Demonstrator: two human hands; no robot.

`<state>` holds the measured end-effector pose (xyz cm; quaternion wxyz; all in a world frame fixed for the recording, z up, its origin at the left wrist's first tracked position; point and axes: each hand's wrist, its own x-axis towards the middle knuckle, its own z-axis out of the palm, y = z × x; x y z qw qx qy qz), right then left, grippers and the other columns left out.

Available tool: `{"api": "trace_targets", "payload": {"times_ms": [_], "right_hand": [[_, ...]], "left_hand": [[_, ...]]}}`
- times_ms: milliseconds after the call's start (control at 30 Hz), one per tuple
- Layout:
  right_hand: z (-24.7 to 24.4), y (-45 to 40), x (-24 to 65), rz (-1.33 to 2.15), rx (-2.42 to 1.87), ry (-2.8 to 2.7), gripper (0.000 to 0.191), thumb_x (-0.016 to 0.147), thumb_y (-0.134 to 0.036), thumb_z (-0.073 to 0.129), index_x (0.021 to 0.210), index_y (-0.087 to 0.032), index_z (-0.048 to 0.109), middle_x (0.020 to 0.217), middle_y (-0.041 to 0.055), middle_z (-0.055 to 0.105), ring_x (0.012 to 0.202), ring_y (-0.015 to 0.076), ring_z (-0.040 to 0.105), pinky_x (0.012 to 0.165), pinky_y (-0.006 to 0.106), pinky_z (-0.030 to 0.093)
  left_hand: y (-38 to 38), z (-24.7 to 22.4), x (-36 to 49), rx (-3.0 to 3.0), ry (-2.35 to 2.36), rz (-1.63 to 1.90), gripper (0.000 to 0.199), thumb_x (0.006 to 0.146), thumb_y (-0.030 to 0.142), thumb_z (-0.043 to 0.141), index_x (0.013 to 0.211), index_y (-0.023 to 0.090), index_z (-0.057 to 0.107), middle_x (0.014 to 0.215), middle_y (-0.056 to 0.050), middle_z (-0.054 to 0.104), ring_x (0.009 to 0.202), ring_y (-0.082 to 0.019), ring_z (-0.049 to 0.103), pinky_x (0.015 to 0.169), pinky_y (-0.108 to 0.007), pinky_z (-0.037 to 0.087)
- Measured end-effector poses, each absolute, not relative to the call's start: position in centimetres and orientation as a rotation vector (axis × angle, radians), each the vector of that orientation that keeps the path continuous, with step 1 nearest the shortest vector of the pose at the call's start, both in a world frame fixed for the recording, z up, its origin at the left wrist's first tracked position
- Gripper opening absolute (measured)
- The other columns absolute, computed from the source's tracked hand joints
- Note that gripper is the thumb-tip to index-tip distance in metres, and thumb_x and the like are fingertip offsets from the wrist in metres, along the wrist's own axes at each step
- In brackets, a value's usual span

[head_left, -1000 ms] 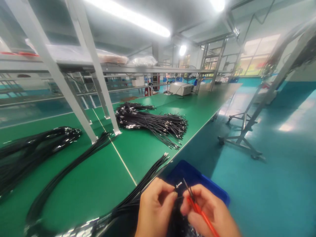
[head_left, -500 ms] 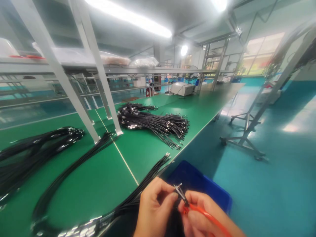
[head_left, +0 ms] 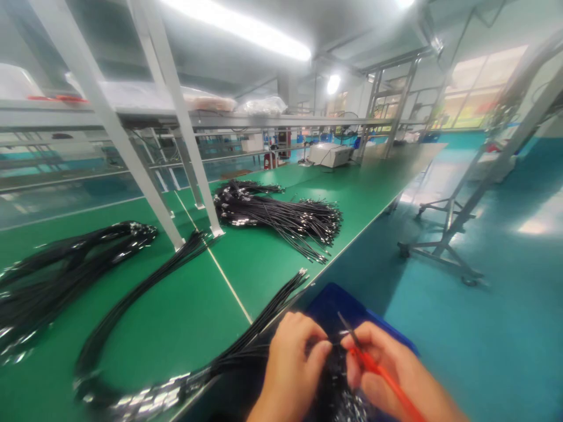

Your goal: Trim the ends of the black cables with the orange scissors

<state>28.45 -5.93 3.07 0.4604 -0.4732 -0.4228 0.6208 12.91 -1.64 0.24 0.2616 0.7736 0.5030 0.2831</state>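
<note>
Low in the view, my left hand [head_left: 297, 357] pinches the end of a thin black cable between thumb and forefinger, though the fingers hide most of it. Just right of it, my right hand [head_left: 387, 363] grips red-handled scissors [head_left: 369, 360], their dark pointed tip angled up and left. A small pale piece shows between the two hands. Below and behind them is a blue bin [head_left: 391, 328], with shiny loose bits under the hands. A bundle of black cables [head_left: 237, 351] runs along the table edge and passes behind my left hand.
On the green table [head_left: 176, 328] lie a large heap of black cables [head_left: 281, 214] and another coiled bundle [head_left: 74, 264] at left. Grey shelf posts [head_left: 193, 140] rise from the tabletop. A white box [head_left: 329, 155] stands farther back, and a wheeled metal rack [head_left: 448, 228] on the right floor.
The scissors, whose blades were apart, now show a single narrow tip. Both hands have shifted slightly right in the view, and shiny bits below them are now visible.
</note>
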Motion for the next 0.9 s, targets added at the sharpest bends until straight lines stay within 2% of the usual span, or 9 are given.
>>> {"api": "trace_targets", "payload": {"times_ms": [67, 133, 200, 300, 367, 433, 667, 767, 900], "right_hand": [[3.5, -5.8, 28.7, 1.409, -1.178, -0.942, 0.058, 0.048, -0.063, 0.081, 0.081, -0.020, 0.061, 0.061, -0.0015, 0.060, 0.051, 0.0102, 0.044, 0.046, 0.023, 0.027], [3.8, -5.7, 28.6, 1.333, -1.206, -0.880, 0.053, 0.049, -0.059, 0.083, 0.080, -0.021, 0.062, 0.059, -0.0004, 0.062, 0.049, 0.0107, 0.043, 0.044, 0.024, 0.025], [3.9, -5.7, 28.4, 1.288, -1.222, -0.832, 0.050, 0.050, -0.057, 0.084, 0.080, -0.022, 0.064, 0.059, 0.0001, 0.063, 0.047, 0.0106, 0.043, 0.043, 0.025, 0.024], [3.9, -5.6, 27.9, 1.275, -1.220, -0.767, 0.051, 0.047, -0.057, 0.085, 0.079, -0.022, 0.065, 0.058, -0.0007, 0.063, 0.047, 0.0107, 0.043, 0.043, 0.025, 0.025], [3.9, -5.6, 27.6, 1.279, -1.211, -0.754, 0.049, 0.048, -0.056, 0.085, 0.078, -0.022, 0.065, 0.057, -0.0010, 0.063, 0.048, 0.0111, 0.044, 0.044, 0.025, 0.026], [4.0, -5.6, 27.3, 1.285, -1.204, -0.755, 0.045, 0.052, -0.052, 0.085, 0.079, -0.022, 0.065, 0.058, -0.0008, 0.063, 0.049, 0.0112, 0.044, 0.045, 0.025, 0.027], [3.4, -5.3, 27.9, 1.280, -1.227, -0.723, 0.040, 0.056, -0.039, 0.085, 0.084, -0.022, 0.063, 0.064, -0.0004, 0.064, 0.052, 0.0125, 0.047, 0.047, 0.025, 0.033], [2.3, -4.9, 28.2, 1.187, -1.152, -0.571, 0.038, 0.059, -0.036, 0.083, 0.087, -0.023, 0.060, 0.059, -0.0053, 0.057, 0.048, 0.0100, 0.044, 0.046, 0.024, 0.034], [1.0, -4.6, 27.1, 1.142, -1.040, -0.466, 0.037, 0.062, -0.032, 0.081, 0.088, -0.024, 0.057, 0.057, -0.0080, 0.054, 0.043, 0.0086, 0.046, 0.043, 0.022, 0.036]], "left_hand": [[-1.8, -1.3, 13.8, 2.278, 1.445, 0.458, 0.022, 0.075, 0.016, 0.066, 0.096, 0.017, 0.070, 0.102, -0.012, 0.070, 0.096, -0.031, 0.062, 0.084, -0.043, 0.047], [-2.2, -2.9, 14.0, 2.316, 1.487, 0.290, 0.031, 0.067, 0.020, 0.075, 0.096, 0.012, 0.072, 0.096, -0.019, 0.072, 0.091, -0.038, 0.064, 0.083, -0.053, 0.046], [-2.5, -3.8, 13.5, 2.337, 1.461, 0.212, 0.023, 0.062, 0.025, 0.079, 0.082, 0.016, 0.075, 0.083, -0.014, 0.074, 0.081, -0.036, 0.066, 0.078, -0.048, 0.049], [-1.9, -3.6, 11.7, 2.359, 1.533, 0.257, 0.010, 0.077, 0.024, 0.065, 0.084, 0.023, 0.072, 0.090, -0.006, 0.072, 0.085, -0.026, 0.065, 0.076, -0.035, 0.049], [-1.0, -2.9, 10.3, 2.329, 1.734, 0.347, 0.022, 0.087, 0.013, 0.048, 0.094, 0.019, 0.068, 0.099, -0.010, 0.068, 0.093, -0.027, 0.060, 0.080, -0.038, 0.045], [0.1, -2.2, 9.2, 2.285, 1.913, 0.402, 0.026, 0.088, 0.008, 0.042, 0.094, 0.014, 0.066, 0.098, -0.015, 0.065, 0.094, -0.031, 0.057, 0.080, -0.043, 0.042], [2.4, -1.6, 7.2, 2.161, 1.956, 0.578, 0.016, 0.076, 0.006, 0.052, 0.068, 0.020, 0.056, 0.076, -0.005, 0.060, 0.077, -0.026, 0.057, 0.068, -0.036, 0.041], [2.7, -0.3, 7.4, 2.059, 1.845, 0.738, 0.015, 0.077, 0.008, 0.046, 0.071, 0.021, 0.050, 0.069, 0.000, 0.059, 0.067, -0.020, 0.058, 0.064, -0.031, 0.043], [1.2, 2.1, 10.0, 2.055, 1.478, 0.855, 0.013, 0.079, 0.012, 0.050, 0.086, 0.022, 0.051, 0.077, 0.002, 0.064, 0.074, -0.016, 0.063, 0.068, -0.025, 0.048]]}}
